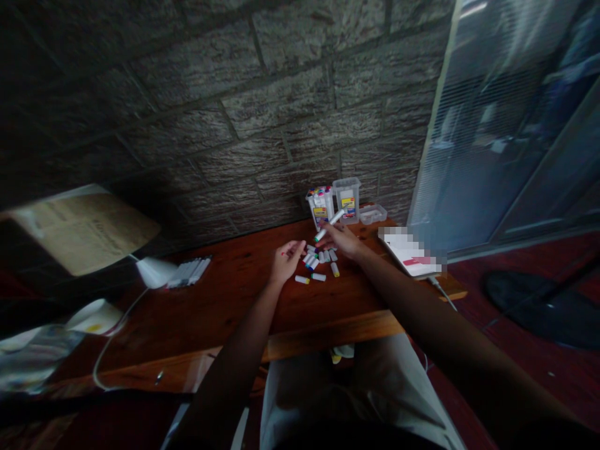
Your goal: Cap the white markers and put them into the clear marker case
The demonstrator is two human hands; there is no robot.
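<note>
My right hand is closed on a white marker, which slants up toward the plastic containers; a green end shows below the fingers. To its left, my left hand has its fingers drawn together. A small red spot shows on it, and I cannot make out what the fingers hold. Between and below the hands, several short white marker caps with coloured ends lie scattered on the wooden table. Behind them stands a see-through container full of markers.
A second see-through container and a shallow plastic lid are against the stone wall. White markers lie in a row at left, near a lamp and a paper cup. A partly pixelated device with a cable is at right.
</note>
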